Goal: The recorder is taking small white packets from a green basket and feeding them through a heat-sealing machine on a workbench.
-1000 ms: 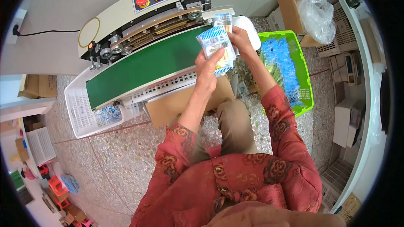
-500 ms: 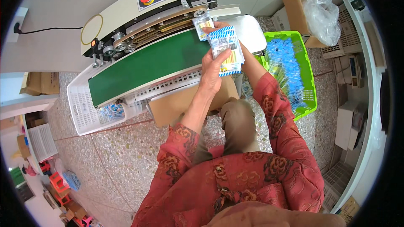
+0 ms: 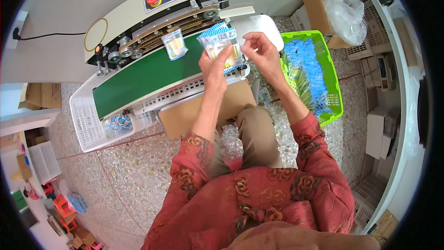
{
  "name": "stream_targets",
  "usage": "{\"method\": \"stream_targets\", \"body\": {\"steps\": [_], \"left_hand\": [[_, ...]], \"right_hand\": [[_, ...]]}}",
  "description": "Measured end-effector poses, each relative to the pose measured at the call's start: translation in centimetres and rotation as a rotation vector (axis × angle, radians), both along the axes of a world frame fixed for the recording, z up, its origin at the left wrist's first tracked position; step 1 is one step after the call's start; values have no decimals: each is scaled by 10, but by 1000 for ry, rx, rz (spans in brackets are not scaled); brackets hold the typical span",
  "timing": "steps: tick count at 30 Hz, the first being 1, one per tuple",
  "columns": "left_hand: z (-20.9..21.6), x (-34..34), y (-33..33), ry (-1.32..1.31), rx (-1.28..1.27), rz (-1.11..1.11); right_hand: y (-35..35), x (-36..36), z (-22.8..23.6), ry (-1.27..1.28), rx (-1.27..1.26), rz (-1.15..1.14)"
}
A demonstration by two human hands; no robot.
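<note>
Green belt (image 3: 143, 78); packets (image 3: 215, 48) at hands (image 3: 213, 71)

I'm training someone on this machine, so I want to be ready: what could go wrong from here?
The lone packet by the green belt looks tilted, so it might travel crooked or catch on the machine's rollers. The left hand pins a slightly fanned stack of packets under its thumb; some could slip out if that grip loosens.

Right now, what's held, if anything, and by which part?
The left hand holds a packet stack by its lower left side, thumb on front; whether the right hand holds anything is unclear.
</note>
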State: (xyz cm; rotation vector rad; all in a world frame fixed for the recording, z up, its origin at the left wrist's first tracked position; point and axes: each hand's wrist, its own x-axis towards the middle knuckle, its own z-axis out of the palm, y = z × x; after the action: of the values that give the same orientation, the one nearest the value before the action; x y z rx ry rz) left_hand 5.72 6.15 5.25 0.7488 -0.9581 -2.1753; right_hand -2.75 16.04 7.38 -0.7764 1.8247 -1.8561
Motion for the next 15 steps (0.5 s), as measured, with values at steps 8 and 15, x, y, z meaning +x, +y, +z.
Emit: {"method": "stream_targets", "body": {"steps": [8, 15], "left_hand": [[-3, 0, 1, 53, 118, -118], [-11, -2, -1, 70, 73, -127]], "right_hand": [[-1, -3, -20, -66, 29, 27], [-2, -14, -25, -401, -133, -20]]}}
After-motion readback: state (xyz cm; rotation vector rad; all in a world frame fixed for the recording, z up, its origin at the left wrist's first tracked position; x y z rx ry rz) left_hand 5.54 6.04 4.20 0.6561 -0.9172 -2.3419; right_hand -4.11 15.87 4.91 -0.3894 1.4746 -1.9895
